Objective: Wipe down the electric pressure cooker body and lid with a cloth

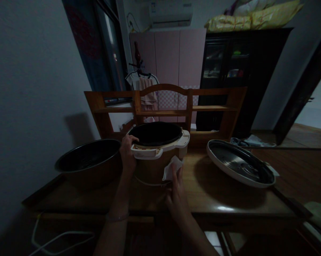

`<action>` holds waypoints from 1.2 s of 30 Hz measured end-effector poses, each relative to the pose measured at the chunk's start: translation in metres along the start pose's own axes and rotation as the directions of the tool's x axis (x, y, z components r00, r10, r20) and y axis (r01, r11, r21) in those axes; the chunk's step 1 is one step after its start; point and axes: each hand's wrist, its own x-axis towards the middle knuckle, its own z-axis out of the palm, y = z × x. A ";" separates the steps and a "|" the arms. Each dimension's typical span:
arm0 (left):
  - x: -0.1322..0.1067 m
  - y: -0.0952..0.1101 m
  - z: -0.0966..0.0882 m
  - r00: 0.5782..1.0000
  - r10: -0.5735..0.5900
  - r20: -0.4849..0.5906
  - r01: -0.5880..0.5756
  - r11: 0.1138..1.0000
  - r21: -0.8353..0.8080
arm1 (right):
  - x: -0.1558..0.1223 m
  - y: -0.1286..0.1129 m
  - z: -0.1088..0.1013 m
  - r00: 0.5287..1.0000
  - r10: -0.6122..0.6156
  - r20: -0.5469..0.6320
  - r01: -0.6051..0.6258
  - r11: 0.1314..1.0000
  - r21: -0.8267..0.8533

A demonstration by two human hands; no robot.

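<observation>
The body of a large rice cooker (149, 167) stands upright on the table, with a white rim and a dark inside. My left hand (127, 151) grips its rim at the left, thumb over the top edge. With my right hand (177, 190) I press a folded white cloth (172, 168) against the front right of the outer wall, fingers extended over it. Left of the cooker is a wide dark inner pot (91, 167), close to my left wrist. The round lid (237, 163) lies to the right, its metal underside facing up.
The wooden table (203, 199) has a shelf rack (162, 113) along its back edge. A white cable (61, 234) hangs at the lower left. A wall (43, 106) borders the left side. Behind are a pink wardrobe (167, 57) and a dark cabinet (256, 71).
</observation>
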 end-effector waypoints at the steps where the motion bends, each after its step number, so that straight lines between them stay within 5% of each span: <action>1: 0.000 0.000 0.000 1.000 -0.002 0.002 0.002 1.000 -0.001 | 0.000 0.000 0.001 0.999 0.037 -0.015 -0.036 0.999 0.032; 6: 0.000 0.001 0.000 1.000 -0.015 -0.003 0.015 1.000 -0.017 | 0.000 0.002 0.003 0.990 0.141 -0.008 -0.139 0.983 0.116; 36: 0.002 -0.002 0.002 1.000 -0.007 -0.021 0.006 0.999 -0.039 | -0.004 0.006 0.006 0.993 0.118 -0.009 -0.116 0.983 0.140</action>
